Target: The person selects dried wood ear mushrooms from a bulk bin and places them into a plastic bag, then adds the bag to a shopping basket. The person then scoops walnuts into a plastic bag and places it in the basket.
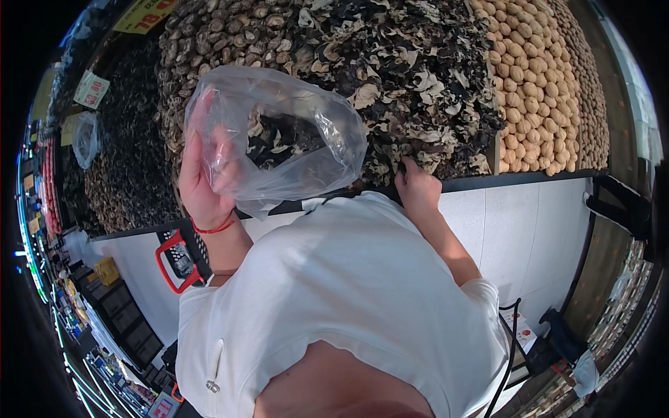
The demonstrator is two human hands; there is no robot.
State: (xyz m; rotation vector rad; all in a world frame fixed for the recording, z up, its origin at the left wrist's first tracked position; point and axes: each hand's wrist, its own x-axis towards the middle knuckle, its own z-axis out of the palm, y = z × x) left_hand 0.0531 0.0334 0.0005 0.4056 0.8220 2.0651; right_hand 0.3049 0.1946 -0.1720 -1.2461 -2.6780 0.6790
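A clear plastic bag (334, 128), its mouth spread wide, is held up by my left hand (206, 162), whose fingers show through the film. Dark pieces of fungus can be seen through the bag's opening. My right hand (419, 185) is at the near edge of a heap of dried black fungus (418, 99). Its thumb and index finger are pinched on a dark piece there; the other fingers are curled in.
Dried shiitake mushrooms (225, 34) lie left of the fungus; walnuts (530, 89) fill the section to the right. A shopping basket with a red handle (170, 261) is by my left arm. Another person (580, 366) is at the lower right. Price signs (91, 89) stand at left.
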